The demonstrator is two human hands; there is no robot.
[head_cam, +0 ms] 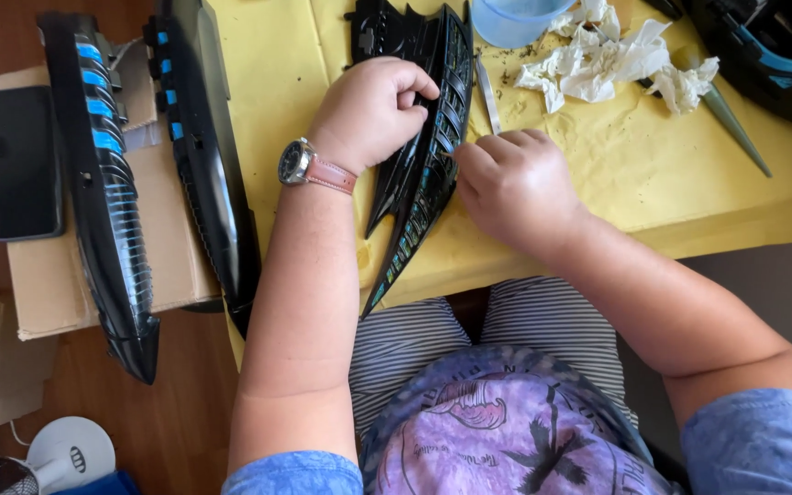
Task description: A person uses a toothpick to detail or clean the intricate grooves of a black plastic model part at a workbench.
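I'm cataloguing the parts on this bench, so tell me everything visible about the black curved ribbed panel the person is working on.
The black curved ribbed plastic panel is long and blade-shaped, tapering to a point near the table's front edge. Its glossy face carries rows of slats, some with an iridescent sheen. It lies on the yellow paper table cover, tip overhanging toward the lap. The left hand, with a watch on its wrist, steadies it with a closed grip on its upper edge; the right hand pinches at a slat.

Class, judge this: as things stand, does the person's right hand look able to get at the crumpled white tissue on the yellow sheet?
Probably yes. The right hand rests at the black ribbed panel, and the yellow sheet between it and the crumpled white tissue looks bare.
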